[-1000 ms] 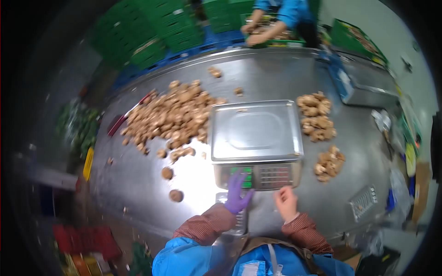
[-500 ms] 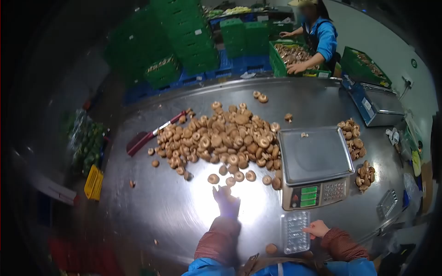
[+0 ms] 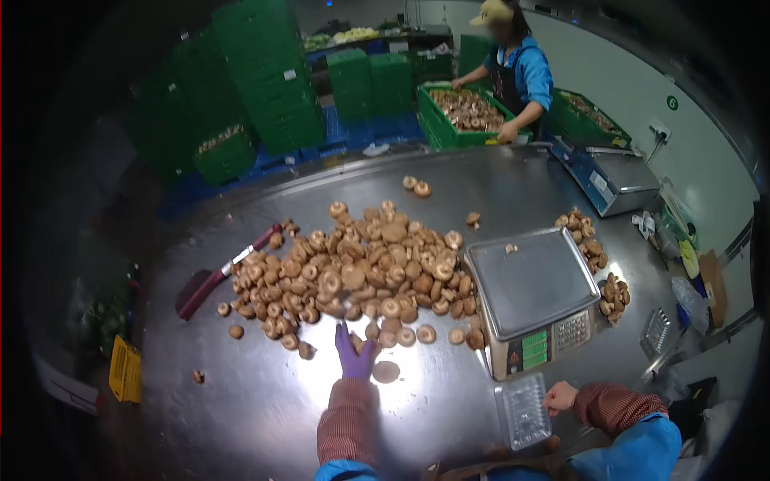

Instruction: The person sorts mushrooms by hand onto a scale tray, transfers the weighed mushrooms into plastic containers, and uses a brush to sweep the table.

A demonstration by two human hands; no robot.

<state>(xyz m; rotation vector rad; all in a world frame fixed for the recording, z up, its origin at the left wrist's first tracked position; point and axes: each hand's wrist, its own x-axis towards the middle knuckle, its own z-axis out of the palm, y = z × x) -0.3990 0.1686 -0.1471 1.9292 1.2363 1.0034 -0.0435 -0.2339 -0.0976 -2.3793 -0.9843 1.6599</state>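
My left hand (image 3: 354, 355), in a purple glove, is at the front edge of a large pile of brown mushrooms (image 3: 373, 264). Its fingers are curved around a mushroom (image 3: 358, 345). Bare and closed, my right hand (image 3: 559, 398) pinches the right edge of a clear plastic tray (image 3: 525, 410) lying on the metal table. Just behind this tray stands a weighing scale (image 3: 533, 284) with a lit green display and a small piece on its plate. A dark wet spot (image 3: 386, 371) shows beside my left hand.
A red-handled tool (image 3: 216, 276) lies left of the pile. Smaller mushroom heaps (image 3: 615, 298) and another clear tray (image 3: 656, 330) are on the right. Across the table (image 3: 321, 172), a person (image 3: 533, 76) holds a green crate (image 3: 461, 132) of mushrooms. A second scale (image 3: 605, 180) stands back right.
The view has shifted, moving most things leftward and lower. My left hand has come up against the pile and its fingers have closed around a mushroom. The person's hands have moved to the crate's edges.
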